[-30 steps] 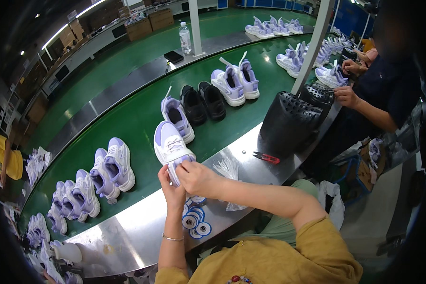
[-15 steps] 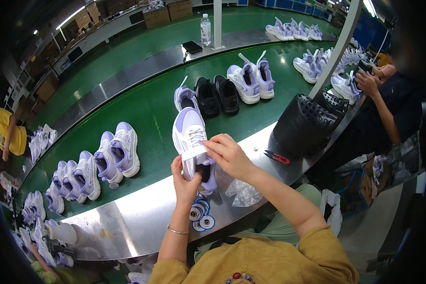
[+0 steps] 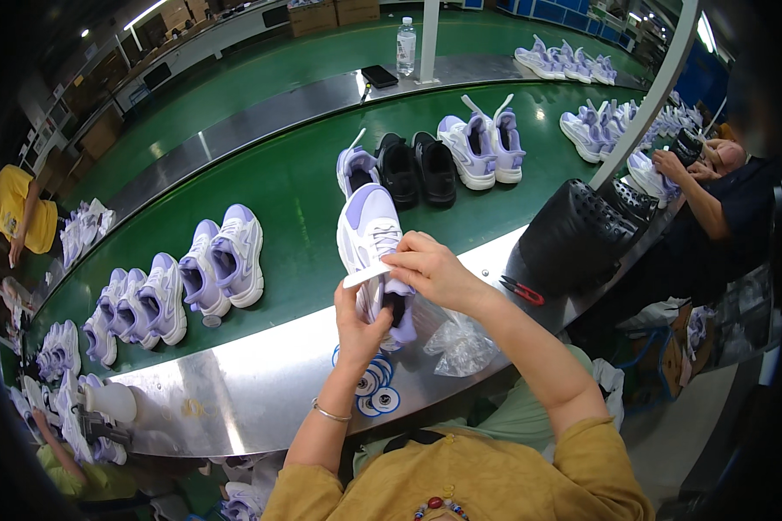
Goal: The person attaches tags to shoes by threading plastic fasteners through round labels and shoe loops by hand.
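A white and lilac sneaker [image 3: 370,219] points away from me over the belt's near edge. My left hand [image 3: 361,328] grips its side near the collar, with the thumb at the opening. Across the tongue lies a white strap [image 3: 367,276], and my right hand [image 3: 436,271] pinches its right end between thumb and fingers. Just beyond stand a single lilac sneaker [image 3: 354,170], a pair of black shoes [image 3: 417,169] and a lilac pair with raised pull straps [image 3: 482,143]. Round blue-rimmed tags [image 3: 379,399] lie on the metal ledge below my hands.
More sneakers [image 3: 222,260] line the green belt [image 3: 295,226] at left. On the metal ledge [image 3: 278,391] are crumpled clear plastic [image 3: 460,344] and red-handled snips [image 3: 523,292], beside a black perforated container [image 3: 565,230]. A co-worker [image 3: 730,208] handles shoes at right.
The view has shifted, so the scene sits a little differently. The white strap now shows narrower and more edge-on, its right end still between my right fingers. My left hand keeps its hold.
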Demonstrator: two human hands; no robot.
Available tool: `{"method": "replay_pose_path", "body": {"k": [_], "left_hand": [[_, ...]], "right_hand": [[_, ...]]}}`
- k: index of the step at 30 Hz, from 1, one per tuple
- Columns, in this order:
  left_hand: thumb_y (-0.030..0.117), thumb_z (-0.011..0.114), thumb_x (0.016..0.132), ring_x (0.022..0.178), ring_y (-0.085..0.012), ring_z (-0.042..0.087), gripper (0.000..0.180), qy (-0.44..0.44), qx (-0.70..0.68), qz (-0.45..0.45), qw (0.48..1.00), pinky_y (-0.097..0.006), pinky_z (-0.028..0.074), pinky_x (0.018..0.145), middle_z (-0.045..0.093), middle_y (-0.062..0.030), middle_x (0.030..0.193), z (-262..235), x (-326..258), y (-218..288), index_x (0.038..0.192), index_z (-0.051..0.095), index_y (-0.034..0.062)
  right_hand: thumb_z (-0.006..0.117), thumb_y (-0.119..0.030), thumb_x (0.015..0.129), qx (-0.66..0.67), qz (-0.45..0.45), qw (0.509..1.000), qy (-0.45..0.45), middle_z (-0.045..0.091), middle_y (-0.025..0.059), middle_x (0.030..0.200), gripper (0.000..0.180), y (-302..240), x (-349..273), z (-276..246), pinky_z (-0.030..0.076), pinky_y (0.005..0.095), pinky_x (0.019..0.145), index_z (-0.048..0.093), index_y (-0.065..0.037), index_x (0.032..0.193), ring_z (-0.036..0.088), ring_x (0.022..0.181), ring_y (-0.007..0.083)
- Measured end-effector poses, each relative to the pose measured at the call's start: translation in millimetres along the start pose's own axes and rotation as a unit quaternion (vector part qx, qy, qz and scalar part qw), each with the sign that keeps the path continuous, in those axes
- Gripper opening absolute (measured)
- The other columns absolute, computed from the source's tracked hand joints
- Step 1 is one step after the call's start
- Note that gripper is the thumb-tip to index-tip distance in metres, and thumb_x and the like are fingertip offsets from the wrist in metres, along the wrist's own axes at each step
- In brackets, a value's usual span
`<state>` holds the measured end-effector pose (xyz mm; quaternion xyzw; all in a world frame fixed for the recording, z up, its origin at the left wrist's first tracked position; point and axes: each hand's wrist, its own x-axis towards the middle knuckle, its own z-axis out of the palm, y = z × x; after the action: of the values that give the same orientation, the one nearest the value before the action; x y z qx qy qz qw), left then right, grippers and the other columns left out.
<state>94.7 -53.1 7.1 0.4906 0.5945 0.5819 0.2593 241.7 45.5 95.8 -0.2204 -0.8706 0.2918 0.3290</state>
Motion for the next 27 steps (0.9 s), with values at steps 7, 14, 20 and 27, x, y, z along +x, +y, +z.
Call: {"method": "replay_pose_path", "body": {"k": [7, 14, 20, 27], "left_hand": [[0.003, 0.068, 0.068, 0.112, -0.0299, 0.047, 0.062, 0.001, -0.046, 0.003, 0.999, -0.036, 0.038, 0.097, 0.042, -0.0173, 0.124, -2, -1, 3, 0.124, 0.041, -0.004], [0.005, 0.072, 0.068, 0.114, -0.0294, 0.045, 0.07, 0.007, -0.075, -0.034, 0.997, -0.036, 0.037, 0.098, 0.04, -0.0191, 0.125, 0, -2, 12, 0.127, 0.034, -0.001], [0.008, 0.075, 0.067, 0.124, -0.0339, 0.036, 0.065, 0.042, -0.02, 0.057, 0.997, -0.041, 0.03, 0.103, 0.033, -0.0222, 0.132, 1, -6, 2, 0.121, 0.04, 0.004], [0.005, 0.074, 0.068, 0.122, -0.0304, 0.038, 0.061, 0.005, 0.057, 0.085, 0.995, -0.04, 0.033, 0.102, 0.03, -0.0183, 0.136, -9, -7, 8, 0.12, 0.04, 0.0053]], "right_hand": [[0.065, -0.007, 0.082, 0.022, 0.01, 0.999, -0.046, 0.047, 0.0073, 0.086, 0.021, -8, 3, -1, 0.043, 0.0304, 0.07, 0.067, -0.008, 0.103, 0.049, 0.082, 0.0215], [0.064, -0.003, 0.077, -0.052, -0.011, 0.996, -0.075, 0.044, 0.0065, 0.084, 0.027, -5, 5, -3, 0.042, 0.0309, 0.074, 0.069, -0.014, 0.101, 0.045, 0.083, 0.0226], [0.063, 0.0, 0.074, -0.083, -0.005, 0.988, -0.133, 0.045, 0.0065, 0.085, 0.027, -7, 7, -7, 0.042, 0.032, 0.075, 0.07, -0.014, 0.097, 0.045, 0.083, 0.0236], [0.062, 0.003, 0.074, -0.028, 0.002, 0.99, -0.136, 0.045, 0.0056, 0.083, 0.03, -1, 7, -10, 0.042, 0.0315, 0.076, 0.07, -0.015, 0.096, 0.046, 0.085, 0.0232]]}}
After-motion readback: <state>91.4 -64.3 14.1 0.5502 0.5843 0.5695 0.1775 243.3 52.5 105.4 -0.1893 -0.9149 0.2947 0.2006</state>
